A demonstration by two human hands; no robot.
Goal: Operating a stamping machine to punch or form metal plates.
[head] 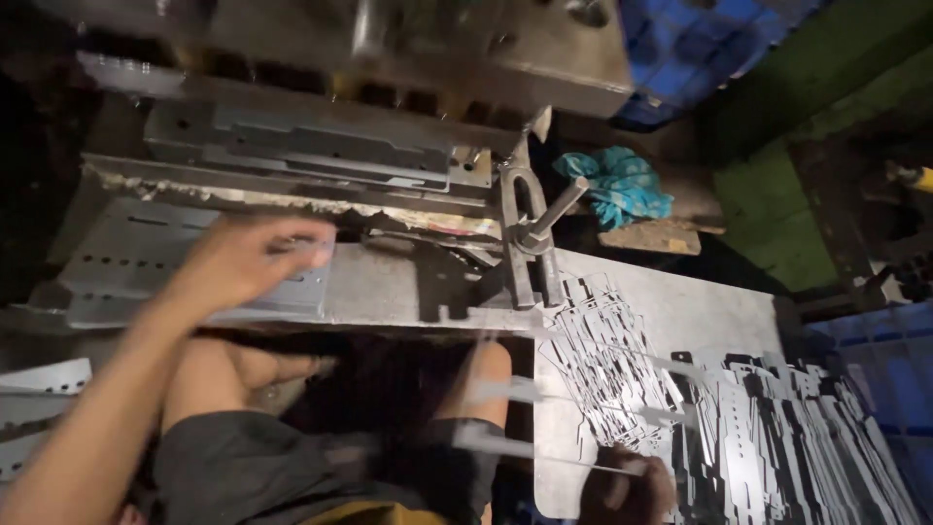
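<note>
My left hand (255, 259) is blurred and reaches over a grey perforated metal plate (126, 255) lying on the press bed, its fingertips at the plate's right end. The blur hides whether it grips the plate. My right hand (627, 494) is low at the bottom edge, closed on the end of a thin metal strip (544, 455) that streaks leftwards over my right knee. The hand sits at the near edge of a flat metal tray (700, 311) that carries a heap of flat punched strips (787, 447).
A press die block (301, 151) with holes sits behind the plate. A steel clamp with a bolt (530, 233) stands between the bed and the tray. A teal cloth (617, 185) lies behind it. Blue crates (700, 39) stand at the far right.
</note>
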